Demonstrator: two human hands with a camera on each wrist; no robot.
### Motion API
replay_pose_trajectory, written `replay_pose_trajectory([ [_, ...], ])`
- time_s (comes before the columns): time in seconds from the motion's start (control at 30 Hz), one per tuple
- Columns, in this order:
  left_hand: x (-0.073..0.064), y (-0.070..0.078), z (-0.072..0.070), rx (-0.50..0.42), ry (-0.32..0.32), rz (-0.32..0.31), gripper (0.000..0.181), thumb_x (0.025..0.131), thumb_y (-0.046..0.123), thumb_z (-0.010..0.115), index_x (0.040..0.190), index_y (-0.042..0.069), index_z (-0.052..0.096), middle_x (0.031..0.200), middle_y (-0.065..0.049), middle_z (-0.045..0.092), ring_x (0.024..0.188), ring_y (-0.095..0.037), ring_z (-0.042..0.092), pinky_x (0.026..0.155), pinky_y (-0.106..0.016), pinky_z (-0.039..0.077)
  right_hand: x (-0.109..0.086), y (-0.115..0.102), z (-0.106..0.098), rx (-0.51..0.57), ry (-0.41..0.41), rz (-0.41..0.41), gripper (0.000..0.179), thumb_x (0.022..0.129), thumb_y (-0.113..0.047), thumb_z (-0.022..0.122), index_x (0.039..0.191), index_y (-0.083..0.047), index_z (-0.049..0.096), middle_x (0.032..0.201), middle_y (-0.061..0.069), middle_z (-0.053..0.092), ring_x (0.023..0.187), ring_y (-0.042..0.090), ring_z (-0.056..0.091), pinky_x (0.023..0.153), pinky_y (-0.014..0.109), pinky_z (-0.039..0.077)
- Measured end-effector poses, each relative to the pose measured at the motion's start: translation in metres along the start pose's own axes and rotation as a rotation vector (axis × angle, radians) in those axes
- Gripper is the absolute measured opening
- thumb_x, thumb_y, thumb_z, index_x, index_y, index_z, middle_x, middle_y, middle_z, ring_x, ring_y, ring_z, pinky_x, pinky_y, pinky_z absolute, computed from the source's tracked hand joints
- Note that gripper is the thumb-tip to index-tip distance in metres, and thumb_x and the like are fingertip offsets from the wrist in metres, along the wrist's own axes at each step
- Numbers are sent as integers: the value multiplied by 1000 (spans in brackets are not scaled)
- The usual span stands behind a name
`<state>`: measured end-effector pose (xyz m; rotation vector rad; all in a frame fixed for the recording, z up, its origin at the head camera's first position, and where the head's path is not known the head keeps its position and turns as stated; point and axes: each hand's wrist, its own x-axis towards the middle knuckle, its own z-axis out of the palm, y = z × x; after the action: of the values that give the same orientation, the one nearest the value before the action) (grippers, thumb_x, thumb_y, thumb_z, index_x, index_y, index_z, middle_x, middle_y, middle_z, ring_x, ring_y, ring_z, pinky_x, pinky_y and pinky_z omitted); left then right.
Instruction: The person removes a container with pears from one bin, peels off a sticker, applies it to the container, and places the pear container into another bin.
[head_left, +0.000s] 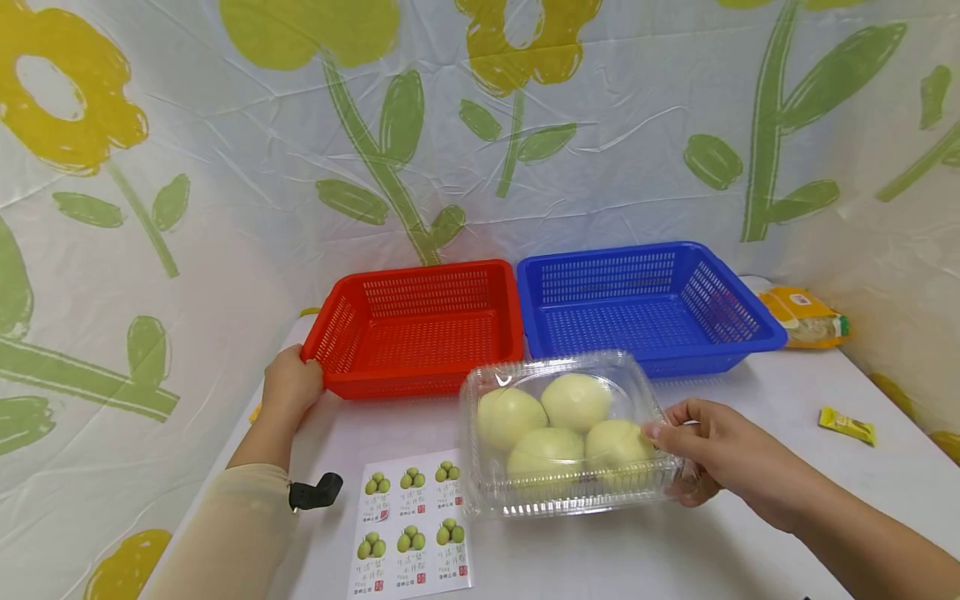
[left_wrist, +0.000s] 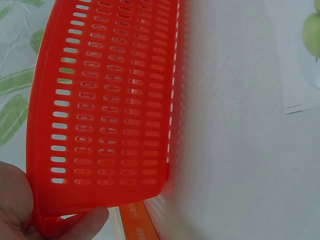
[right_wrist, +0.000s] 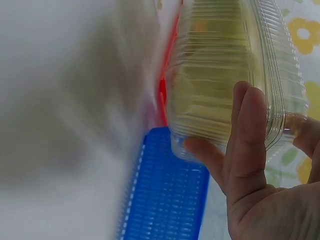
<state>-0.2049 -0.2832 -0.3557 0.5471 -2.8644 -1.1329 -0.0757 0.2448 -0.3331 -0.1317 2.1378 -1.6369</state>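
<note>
My left hand (head_left: pixel 292 385) grips the left front corner of the red plastic basket (head_left: pixel 420 383); in the left wrist view the thumb (left_wrist: pixel 92 222) lies along the rim's underside. My right hand (head_left: pixel 731 454) holds a clear plastic clamshell box (head_left: pixel 562 504) by its right end, thumb on top and fingers beneath. Inside the lidded box sit several round, pale yellow-green fruits (head_left: pixel 577 402). The box is raised over the table, tilted toward me, and overlaps the fronts of both baskets in the head view. Seen from the right wrist, the box's ribbed side (right_wrist: pixel 215 90) is above the spread fingers.
A blue basket (head_left: pixel 697 362) stands right of the red one. On the table before me lies a sheet of fruit stickers (head_left: pixel 412 525). To the right are a small yellow wrapped snack (head_left: pixel 847 425) and an orange food bag (head_left: pixel 802 317). A flower-patterned cloth (head_left: pixel 600 167) hangs behind.
</note>
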Motion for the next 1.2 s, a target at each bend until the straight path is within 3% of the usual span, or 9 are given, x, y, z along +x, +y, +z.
replay_pose_trajectory([
  [0.5, 2, -1, 1, 3, 10, 5, 55, 102, 12, 36, 153, -9, 32, 130, -26, 53, 104, -36, 54, 75, -31, 53, 0, 29, 7, 12, 41, 16, 42, 103, -30, 60, 114, 8, 46, 85, 13, 66, 69, 27, 67, 62, 45, 60],
  [0.67, 2, 0, 1, -11, -7, -9, 59, 102, 13, 37, 157, -7, 24, 139, -28, 48, 111, -37, 51, 83, -35, 54, 2, 37, 7, 13, 59, 33, 42, 103, -30, 61, 114, 7, 47, 86, 13, 65, 70, 26, 66, 63, 45, 60],
  [0.87, 2, 0, 1, -11, -8, -10, 59, 102, 13, 36, 157, -7, 24, 138, -27, 48, 111, -37, 51, 83, -36, 52, 5, 45, 7, 13, 70, 51, 40, 103, -30, 61, 113, 6, 47, 86, 12, 63, 69, 25, 66, 63, 44, 60],
  [1.2, 1, -3, 0, 5, 16, 7, 60, 102, 15, 33, 156, -8, 25, 140, -28, 47, 115, -40, 49, 96, -47, 48, 8, 52, 7, -2, 78, 58, 36, 104, -28, 58, 114, 5, 48, 85, 9, 57, 73, 27, 65, 63, 45, 61],
])
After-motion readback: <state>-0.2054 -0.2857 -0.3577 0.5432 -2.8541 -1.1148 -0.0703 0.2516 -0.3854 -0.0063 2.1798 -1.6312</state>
